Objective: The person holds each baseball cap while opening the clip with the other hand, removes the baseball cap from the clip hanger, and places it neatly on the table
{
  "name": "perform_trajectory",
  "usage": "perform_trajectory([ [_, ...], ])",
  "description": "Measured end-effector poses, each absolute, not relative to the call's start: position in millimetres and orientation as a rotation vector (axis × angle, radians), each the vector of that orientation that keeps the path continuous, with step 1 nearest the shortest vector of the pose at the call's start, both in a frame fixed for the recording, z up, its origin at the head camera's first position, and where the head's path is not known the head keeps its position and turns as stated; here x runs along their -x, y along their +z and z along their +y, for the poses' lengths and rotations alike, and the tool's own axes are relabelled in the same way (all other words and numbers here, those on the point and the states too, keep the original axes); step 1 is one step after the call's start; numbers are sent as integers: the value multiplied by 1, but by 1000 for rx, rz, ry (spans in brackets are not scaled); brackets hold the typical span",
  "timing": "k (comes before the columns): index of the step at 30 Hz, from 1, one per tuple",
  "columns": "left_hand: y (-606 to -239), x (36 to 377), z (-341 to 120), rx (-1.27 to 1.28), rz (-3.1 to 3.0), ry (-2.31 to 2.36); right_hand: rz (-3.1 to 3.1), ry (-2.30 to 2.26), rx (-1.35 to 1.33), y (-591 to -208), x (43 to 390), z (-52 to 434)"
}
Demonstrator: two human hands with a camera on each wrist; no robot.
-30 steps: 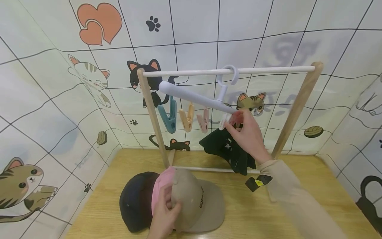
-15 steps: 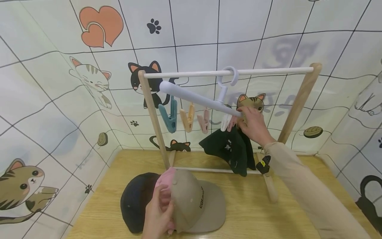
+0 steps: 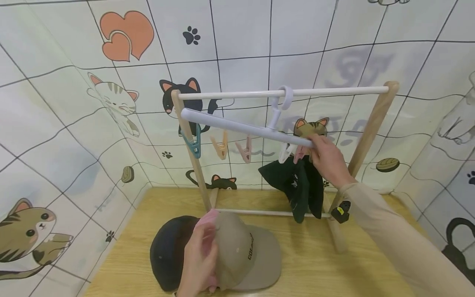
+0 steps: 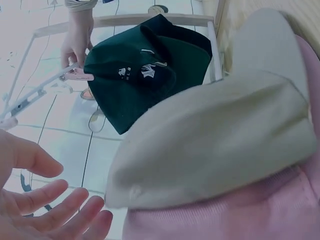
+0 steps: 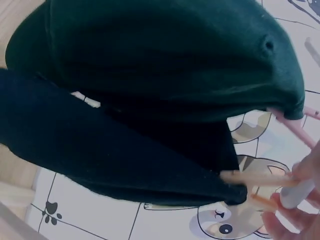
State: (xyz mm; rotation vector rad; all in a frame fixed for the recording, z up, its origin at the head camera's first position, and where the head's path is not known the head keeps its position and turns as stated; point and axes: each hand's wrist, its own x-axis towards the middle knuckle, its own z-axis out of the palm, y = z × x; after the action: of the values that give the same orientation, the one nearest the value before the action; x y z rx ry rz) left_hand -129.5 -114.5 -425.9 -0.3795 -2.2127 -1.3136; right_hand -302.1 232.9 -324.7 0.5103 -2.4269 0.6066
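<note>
A white clip hanger (image 3: 237, 126) hangs from the white rod (image 3: 334, 90) of a small wooden rack. My right hand (image 3: 326, 159) grips the hanger's right end, beside a white clip (image 3: 285, 153) and a pink clip (image 3: 298, 153). A dark green cap (image 3: 300, 185) (image 4: 145, 70) (image 5: 150, 65) dangles from that end. Low in the head view, my left hand (image 3: 198, 260) hovers over a stack of caps. The tan cap (image 3: 241, 255) (image 4: 220, 135) lies on a pink cap (image 3: 208, 218) and a black cap (image 3: 168, 251). In the left wrist view its fingers (image 4: 45, 210) are spread and hold nothing.
Teal (image 3: 193, 142), orange (image 3: 221, 145) and pink (image 3: 245, 149) clips hang free on the hanger's left half. The rack's wooden legs (image 3: 193, 165) stand on a wooden table (image 3: 315, 264), enclosed by cat-patterned walls (image 3: 55, 123) at the back and sides.
The hanger has swung, its right end moving right with my right hand and the green cap. My left hand's fingers have come off the tan cap.
</note>
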Motion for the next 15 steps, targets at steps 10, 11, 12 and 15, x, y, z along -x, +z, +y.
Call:
perform_trajectory([
  [10, -415, 147, -101, 525, -2135, -1060, -2366, 470, -397, -304, 283, 242],
  [11, -414, 149, -100, 517, -2158, -1044, -2370, 463, -387, -301, 281, 243],
  [12, -413, 150, -98, 519, -2175, -1038, -2373, 459, -381, -298, 279, 243],
  [15, -409, 153, -90, 528, -2227, -1069, -2369, 454, -356, -292, 274, 245],
])
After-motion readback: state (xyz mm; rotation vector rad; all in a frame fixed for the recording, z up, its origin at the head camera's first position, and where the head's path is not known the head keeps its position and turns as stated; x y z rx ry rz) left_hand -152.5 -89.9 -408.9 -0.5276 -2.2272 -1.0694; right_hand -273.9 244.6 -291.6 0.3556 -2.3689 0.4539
